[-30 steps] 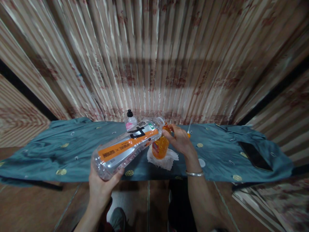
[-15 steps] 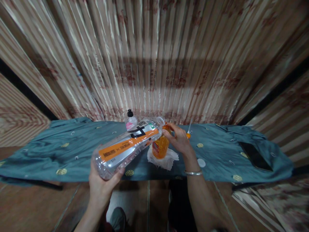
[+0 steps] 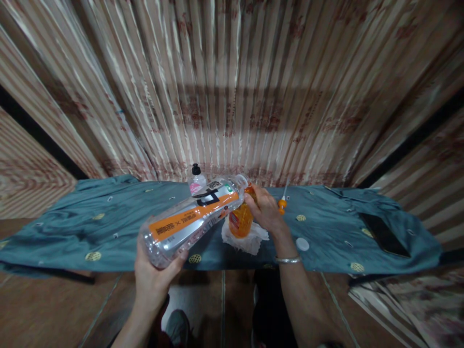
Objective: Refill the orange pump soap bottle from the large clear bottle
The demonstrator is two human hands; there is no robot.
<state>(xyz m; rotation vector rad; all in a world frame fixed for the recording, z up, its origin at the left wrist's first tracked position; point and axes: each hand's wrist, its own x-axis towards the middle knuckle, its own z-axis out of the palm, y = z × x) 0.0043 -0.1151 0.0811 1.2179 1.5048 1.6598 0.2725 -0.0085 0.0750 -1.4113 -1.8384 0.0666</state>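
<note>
My left hand [image 3: 154, 278] grips the base of a large clear plastic bottle [image 3: 192, 220] with an orange and black label. The bottle is tilted, its open mouth resting over the neck of a small orange bottle [image 3: 239, 220]. That small bottle stands upright on a crumpled white tissue [image 3: 246, 240], and my right hand [image 3: 266, 210] holds it at the neck. A silver bangle sits on my right wrist. Whether liquid is flowing I cannot tell.
A teal cloth [image 3: 72, 227] covers the table. On it are a small clear bottle with a black cap [image 3: 196, 180], an orange-tipped stick [image 3: 282, 202], a white cap [image 3: 302, 244] and a dark phone [image 3: 384, 235]. Striped curtains hang behind.
My right hand has shifted slightly left on the orange bottle's neck, uncovering the orange-tipped stick. The large bottle stays tilted in much the same place.
</note>
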